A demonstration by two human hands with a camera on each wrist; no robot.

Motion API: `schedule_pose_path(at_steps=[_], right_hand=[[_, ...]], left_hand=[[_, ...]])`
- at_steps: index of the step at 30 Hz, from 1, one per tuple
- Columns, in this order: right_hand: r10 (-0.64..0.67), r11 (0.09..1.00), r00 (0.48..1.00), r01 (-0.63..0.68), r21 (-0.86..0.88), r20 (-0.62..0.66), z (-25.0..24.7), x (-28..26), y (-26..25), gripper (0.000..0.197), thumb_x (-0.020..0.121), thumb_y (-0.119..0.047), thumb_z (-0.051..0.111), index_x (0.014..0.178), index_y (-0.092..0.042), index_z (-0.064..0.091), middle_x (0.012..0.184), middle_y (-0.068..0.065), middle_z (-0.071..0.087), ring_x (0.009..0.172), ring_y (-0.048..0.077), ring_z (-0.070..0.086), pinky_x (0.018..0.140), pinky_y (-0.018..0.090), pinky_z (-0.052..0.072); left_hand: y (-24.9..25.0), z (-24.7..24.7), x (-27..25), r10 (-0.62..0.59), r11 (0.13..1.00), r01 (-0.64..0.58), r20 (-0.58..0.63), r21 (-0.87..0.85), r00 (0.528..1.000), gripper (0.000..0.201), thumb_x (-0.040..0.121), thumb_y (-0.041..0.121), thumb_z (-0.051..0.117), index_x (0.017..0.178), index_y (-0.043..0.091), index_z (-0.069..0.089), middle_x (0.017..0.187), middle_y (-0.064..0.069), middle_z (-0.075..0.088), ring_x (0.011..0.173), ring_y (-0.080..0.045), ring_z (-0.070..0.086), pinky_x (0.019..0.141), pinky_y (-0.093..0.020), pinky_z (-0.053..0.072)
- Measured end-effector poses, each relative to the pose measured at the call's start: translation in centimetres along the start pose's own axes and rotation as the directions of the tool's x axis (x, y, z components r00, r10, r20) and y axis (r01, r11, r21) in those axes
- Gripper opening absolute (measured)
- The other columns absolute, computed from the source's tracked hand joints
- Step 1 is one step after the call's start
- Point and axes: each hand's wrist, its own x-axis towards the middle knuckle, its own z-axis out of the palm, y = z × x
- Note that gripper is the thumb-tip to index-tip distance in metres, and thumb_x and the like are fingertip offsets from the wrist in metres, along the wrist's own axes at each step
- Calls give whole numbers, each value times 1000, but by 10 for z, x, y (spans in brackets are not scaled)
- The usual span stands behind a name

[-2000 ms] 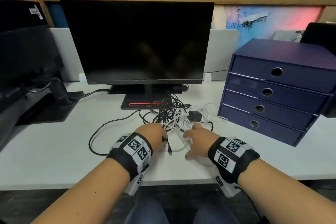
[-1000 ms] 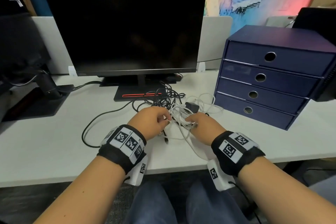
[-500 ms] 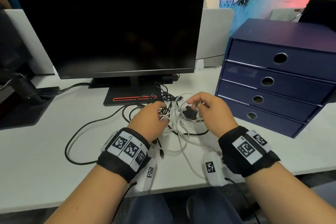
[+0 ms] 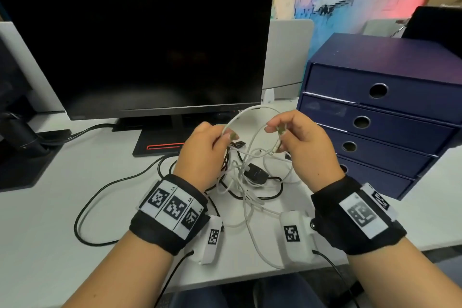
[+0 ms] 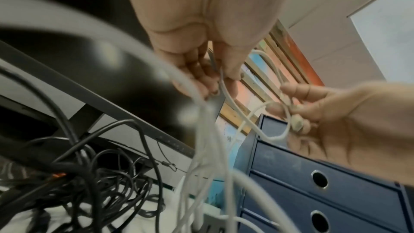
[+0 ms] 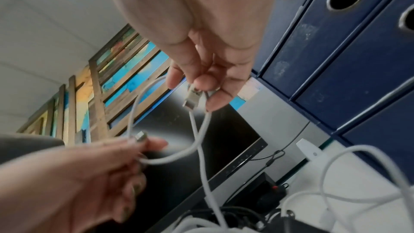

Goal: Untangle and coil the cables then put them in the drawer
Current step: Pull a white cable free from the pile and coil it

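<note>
Left hand (image 4: pixel 205 150): raised above the desk, thumb and fingers pinching a white cable (image 4: pixel 250 110).
Right hand (image 4: pixel 297 142): raised level with the left, fingers pinching the same white cable just behind its connector (image 6: pixel 192 97).
White cable: arcs in 1 loop between the 2 hands; the rest hangs down into the tangle.
Tangle (image 4: pixel 250 177): white and black cables with a small black adapter (image 4: pixel 255 171), lying on the desk under both hands.
Desk (image 4: pixel 50 195): bare white surface left of the tangle; near edge just below the wrists.
Drawer unit (image 4: pixel 380 117): 4 blue drawers, all closed, just right of the right hand.
Monitor (image 4: pixel 137 40): directly behind the hands, base touching the tangle's far side.
</note>
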Motion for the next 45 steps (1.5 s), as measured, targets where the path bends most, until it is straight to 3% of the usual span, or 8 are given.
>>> schedule_pose_path(at_steps=[8,12,18,26,31,35,41,45], right_hand=[[32,998,999,-34,-58,-24,4,-8,2,48,86,10,42,101,-34,54,99,-6,60,73,24,59,72,31,54],[9,998,998,-13,-58,-67,4,-5,-1,51,86,10,43,101,-38,48,89,1,59,63,18,59,66,26,51],[60,993,998,-57,101,-24,12,-6,-12,34,93,1,49,104,-30,51,83,3,70,62,17,63,68,29,56],[119,987,993,-120,110,20,25,-12,-14,25,95,-2,47,104,-19,62,88,5,72,74,16,73,82,40,57],[171,984,976,-163,-71,131,22,-11,-4,32,99,-16,45,120,-35,61,105,-5,71,95,24,68,93,41,51],[226,932,921,-110,-344,318,19,-16,4,27,98,-29,48,118,-36,64,117,-16,63,107,4,56,82,5,36],[427,885,824,-298,-357,372,21,-18,7,30,96,-25,43,95,-13,70,90,4,72,82,20,68,73,26,49],[298,943,915,-237,-235,272,14,-9,4,27,92,-45,47,100,-28,66,103,-10,70,97,11,65,92,42,50]], left_hand=[[7,-16,-9,32,993,-31,3,-112,999,18,92,31,59,88,22,73,88,4,60,78,-11,58,74,-23,49],[4,-21,-20,16,974,-9,29,-226,999,24,95,32,52,86,19,70,69,3,68,69,-14,64,78,-37,53],[0,-23,-27,9,909,5,32,-418,999,31,100,11,43,116,29,64,75,-1,68,76,-16,67,78,-30,54],[22,-21,-31,91,785,38,176,-618,980,35,102,30,35,113,20,66,60,-5,30,52,-16,26,50,-28,25],[21,-27,-26,75,789,-55,7,-612,997,31,103,22,36,104,16,66,57,1,35,52,-14,29,51,-26,26],[22,-41,-22,73,766,-170,-179,-620,981,30,103,18,36,99,19,65,55,7,36,50,-9,29,48,-20,27],[20,-59,-15,72,721,-336,-417,-606,906,30,98,3,36,115,27,43,60,-2,46,53,-19,40,50,-31,35],[6,-61,-15,103,883,-238,-329,-404,939,26,100,9,41,100,26,61,69,-1,64,65,-16,59,67,-28,46]])
